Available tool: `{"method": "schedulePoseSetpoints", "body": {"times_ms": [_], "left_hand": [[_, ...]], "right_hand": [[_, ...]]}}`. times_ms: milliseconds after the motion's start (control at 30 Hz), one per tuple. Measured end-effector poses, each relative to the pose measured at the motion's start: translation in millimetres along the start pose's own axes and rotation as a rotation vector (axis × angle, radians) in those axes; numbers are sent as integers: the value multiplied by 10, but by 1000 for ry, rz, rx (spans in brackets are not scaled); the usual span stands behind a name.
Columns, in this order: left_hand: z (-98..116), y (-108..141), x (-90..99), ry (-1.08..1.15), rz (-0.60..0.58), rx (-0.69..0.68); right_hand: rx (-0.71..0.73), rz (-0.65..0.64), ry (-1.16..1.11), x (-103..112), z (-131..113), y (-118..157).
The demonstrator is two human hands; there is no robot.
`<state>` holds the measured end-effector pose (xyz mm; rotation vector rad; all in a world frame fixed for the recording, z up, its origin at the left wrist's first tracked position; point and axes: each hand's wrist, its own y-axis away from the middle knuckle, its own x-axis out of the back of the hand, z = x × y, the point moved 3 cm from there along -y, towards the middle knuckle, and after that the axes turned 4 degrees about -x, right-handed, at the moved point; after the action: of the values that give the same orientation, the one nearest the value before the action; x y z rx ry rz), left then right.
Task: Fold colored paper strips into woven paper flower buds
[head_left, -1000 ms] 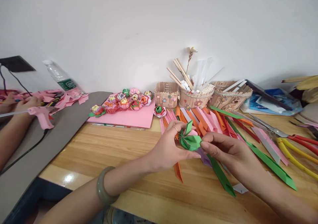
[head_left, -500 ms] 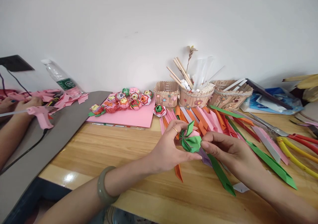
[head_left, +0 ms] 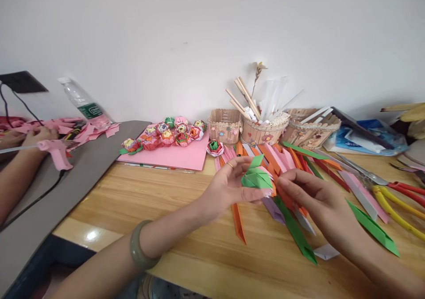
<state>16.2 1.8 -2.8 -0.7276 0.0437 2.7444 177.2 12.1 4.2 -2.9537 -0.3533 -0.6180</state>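
My left hand holds a folded paper flower with green outer leaves, one pointing up, and pink and orange petals showing at its right side. Close to the flower's right edge is my right hand, thumb and forefinger pinched together. Whether they touch a petal or hold something small, I cannot make out. Below and behind both hands lie folded paper strips, among them a green strip, an orange strip and a purple strip.
Finished paper flowers sit on pink sheets. Behind stand decorated stick baskets. Scissors lie right. At left are a pink glue gun, a bottle and another person's hands.
The flower has turned in my left hand, so its pink and orange petals now show at the right. My right fingers have moved slightly right, away from the green leaf.
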Motion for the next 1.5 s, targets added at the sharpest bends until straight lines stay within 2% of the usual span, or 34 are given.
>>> {"method": "schedulePoseSetpoints", "body": {"times_ms": [100, 300, 400, 633, 700, 867, 967, 1067, 1200, 1333, 1500], "left_hand": [[-29, 0, 13, 143, -30, 150], [-113, 5, 23, 242, -111, 270], [-154, 5, 25, 211, -130, 314], [-187, -2, 45, 79, -178, 306], [-182, 1, 39, 35, -164, 292], [-187, 30, 34, -79, -30, 329], [-165, 27, 33, -109, 11, 290], [-127, 10, 39, -205, 42, 182], [-104, 3, 42, -338, 23, 40], [-116, 12, 66, -357, 47, -1], [-99, 26, 60, -377, 42, -52]], "right_hand": [[40, 97, -66, 53, -50, 0], [110, 43, -37, 39, -101, 16], [143, 73, -5, 50, -122, 33], [204, 1, 67, -2, -142, 72], [204, -13, 83, -20, -134, 76], [191, -5, 106, -32, -96, 69], [208, -4, 127, -41, -82, 64], [265, -8, 166, -68, -83, 80], [453, 63, 251, -87, -96, 141], [575, 154, 311, -81, -87, 182], [634, 209, 330, -84, -102, 199]]}}
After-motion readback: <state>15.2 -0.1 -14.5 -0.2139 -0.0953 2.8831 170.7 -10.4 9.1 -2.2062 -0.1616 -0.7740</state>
